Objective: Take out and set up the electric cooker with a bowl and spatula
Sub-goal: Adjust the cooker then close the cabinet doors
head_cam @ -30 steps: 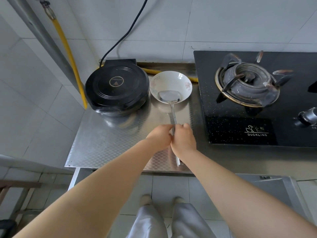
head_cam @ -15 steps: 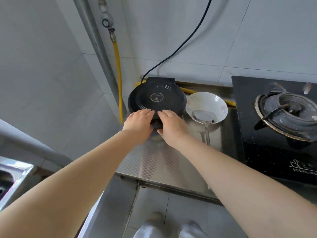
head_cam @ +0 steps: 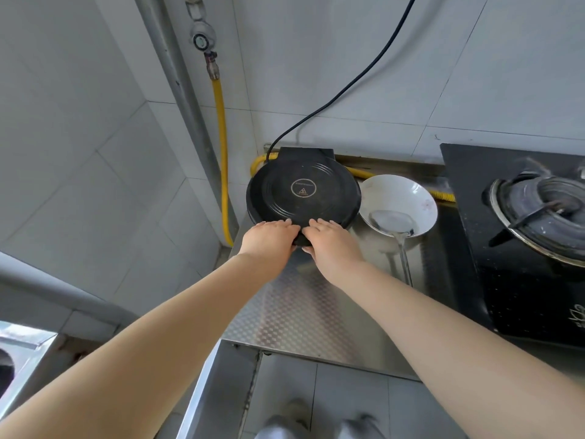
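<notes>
Resting side by side on the near edge of the electric cooker [head_cam: 303, 194], the left hand [head_cam: 269, 238] and the right hand [head_cam: 332, 243] lie palm-down with fingers stretched forward over the lid's rim. The fingers of each hand are flat and held together rather than curled, and the two hands almost touch at the thumbs. Whether any fingers hook under the front lip of the cooker cannot be told, since the hands cover that part.

The cooker is round, black and closed, with a small circular label at the centre of its lid. It sits at the back left corner of the steel table [head_cam: 297, 315], close to the tiled wall. A black cord [head_cam: 357, 83] runs from its rear up the wall and out of the top of the view.

Just beside the cooker on the right stands a white bowl [head_cam: 399, 201], and a metal spatula [head_cam: 399, 231] lies with its blade inside the bowl and its handle reaching toward the table's near edge.

Further right is a black gas stove [head_cam: 519, 280] with its burner. A yellow hose [head_cam: 221, 147] drops down the wall left of the cooker
</notes>
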